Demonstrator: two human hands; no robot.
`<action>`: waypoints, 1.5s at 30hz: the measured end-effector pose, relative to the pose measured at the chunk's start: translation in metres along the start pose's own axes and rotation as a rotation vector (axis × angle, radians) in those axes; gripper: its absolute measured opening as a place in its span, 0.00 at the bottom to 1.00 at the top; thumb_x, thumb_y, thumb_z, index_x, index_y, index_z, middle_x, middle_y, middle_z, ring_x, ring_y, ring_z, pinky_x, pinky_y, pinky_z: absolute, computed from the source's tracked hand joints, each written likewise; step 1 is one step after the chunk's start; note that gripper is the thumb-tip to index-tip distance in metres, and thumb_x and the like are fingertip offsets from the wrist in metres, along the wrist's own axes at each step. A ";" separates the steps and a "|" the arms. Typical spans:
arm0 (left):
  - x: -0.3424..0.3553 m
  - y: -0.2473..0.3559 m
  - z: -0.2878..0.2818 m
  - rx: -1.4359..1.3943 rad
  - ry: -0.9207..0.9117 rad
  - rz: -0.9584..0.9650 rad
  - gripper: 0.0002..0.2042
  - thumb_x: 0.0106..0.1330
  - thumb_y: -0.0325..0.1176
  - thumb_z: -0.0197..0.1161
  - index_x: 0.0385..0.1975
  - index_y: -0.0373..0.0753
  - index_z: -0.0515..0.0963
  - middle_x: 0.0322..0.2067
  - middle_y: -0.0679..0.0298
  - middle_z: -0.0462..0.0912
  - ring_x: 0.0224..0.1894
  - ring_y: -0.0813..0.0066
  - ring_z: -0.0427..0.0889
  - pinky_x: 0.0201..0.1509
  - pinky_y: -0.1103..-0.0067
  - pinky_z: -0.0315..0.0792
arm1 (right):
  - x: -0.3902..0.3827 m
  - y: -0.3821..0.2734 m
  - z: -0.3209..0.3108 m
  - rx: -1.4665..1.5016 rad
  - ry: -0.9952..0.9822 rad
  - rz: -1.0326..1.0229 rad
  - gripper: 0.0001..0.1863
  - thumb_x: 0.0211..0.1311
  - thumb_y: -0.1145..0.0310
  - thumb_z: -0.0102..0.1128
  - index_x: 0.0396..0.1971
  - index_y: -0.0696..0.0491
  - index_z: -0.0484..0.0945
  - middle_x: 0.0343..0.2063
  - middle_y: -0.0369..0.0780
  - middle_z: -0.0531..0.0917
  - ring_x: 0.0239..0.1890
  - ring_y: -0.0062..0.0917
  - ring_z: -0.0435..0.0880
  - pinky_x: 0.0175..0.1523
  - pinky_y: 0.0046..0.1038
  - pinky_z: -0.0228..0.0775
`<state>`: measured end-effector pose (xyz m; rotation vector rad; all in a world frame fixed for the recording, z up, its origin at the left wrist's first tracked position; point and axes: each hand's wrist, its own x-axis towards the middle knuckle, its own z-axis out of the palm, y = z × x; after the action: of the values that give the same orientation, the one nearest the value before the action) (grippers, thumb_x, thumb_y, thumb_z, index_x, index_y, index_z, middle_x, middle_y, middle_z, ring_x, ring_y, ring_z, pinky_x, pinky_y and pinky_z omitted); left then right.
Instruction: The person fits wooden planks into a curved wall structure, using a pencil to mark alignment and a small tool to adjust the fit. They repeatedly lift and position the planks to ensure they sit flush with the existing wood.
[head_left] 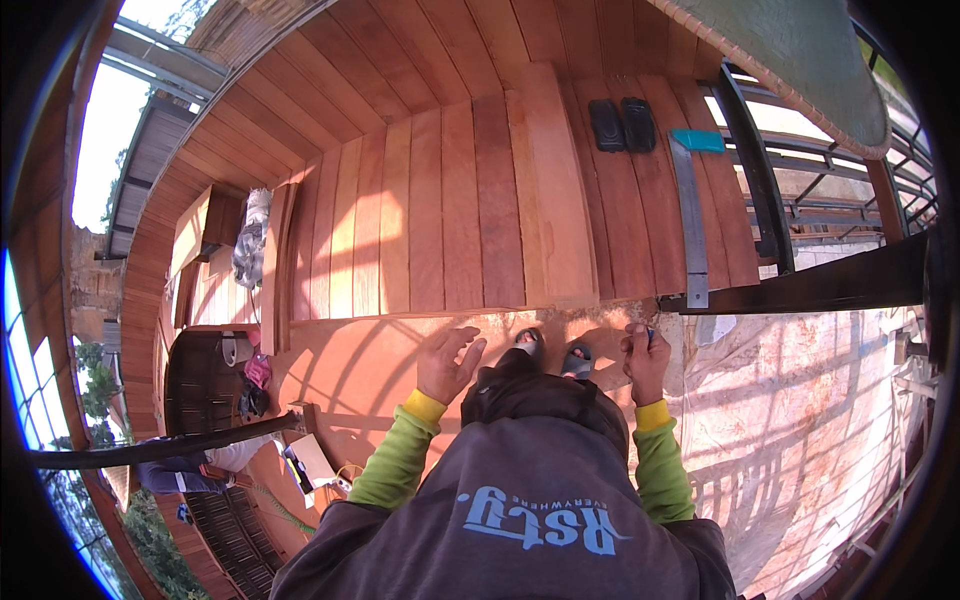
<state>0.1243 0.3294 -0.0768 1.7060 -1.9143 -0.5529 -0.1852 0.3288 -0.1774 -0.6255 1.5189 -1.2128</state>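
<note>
My left hand (450,362) hangs open with curled fingers, below the front edge of the wooden plank bench (448,220), touching nothing visible. My right hand (643,355) is closed on a small blue item (651,334), too small to identify, just below that edge. On the bench's right part lie two dark, flat oblong objects (622,124) side by side and a metal try square (690,225) with a teal stock. My sandalled feet (577,360) stand on the orange floor between my hands.
A grey crumpled bundle (252,235) sits at the bench's left. A black rail (160,450) crosses lower left, near a co-worker (170,472), a pink bag (258,368) and a pale box (312,460). A dark beam (800,295) and railings bound the right, beneath a hanging greenish panel (800,60).
</note>
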 end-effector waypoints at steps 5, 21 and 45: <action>-0.084 -0.054 0.009 -0.007 -0.325 -0.441 0.10 0.64 0.36 0.60 0.36 0.35 0.80 0.28 0.56 0.83 0.31 0.63 0.83 0.35 0.73 0.76 | 0.003 0.003 0.007 0.050 -0.029 0.005 0.13 0.70 0.61 0.50 0.31 0.55 0.76 0.16 0.33 0.74 0.09 0.09 0.61 0.12 0.16 0.49; -0.282 -0.158 0.045 -0.159 -0.591 -1.114 0.14 0.66 0.40 0.55 0.34 0.34 0.80 0.27 0.54 0.83 0.32 0.66 0.83 0.38 0.72 0.75 | 0.011 0.020 -0.005 0.098 -0.036 -0.029 0.12 0.68 0.65 0.51 0.29 0.57 0.78 0.15 0.34 0.75 0.10 0.11 0.63 0.13 0.18 0.52; -0.213 -0.173 0.047 -0.121 -0.759 -1.030 0.16 0.67 0.41 0.53 0.32 0.33 0.81 0.26 0.53 0.83 0.30 0.66 0.83 0.38 0.71 0.75 | 0.006 0.016 0.001 -0.039 0.115 0.025 0.11 0.67 0.66 0.50 0.31 0.56 0.77 0.16 0.33 0.75 0.10 0.11 0.63 0.13 0.17 0.51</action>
<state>0.2479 0.5170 -0.2416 2.5498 -1.1548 -1.8512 -0.1829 0.3284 -0.1946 -0.5689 1.6452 -1.2195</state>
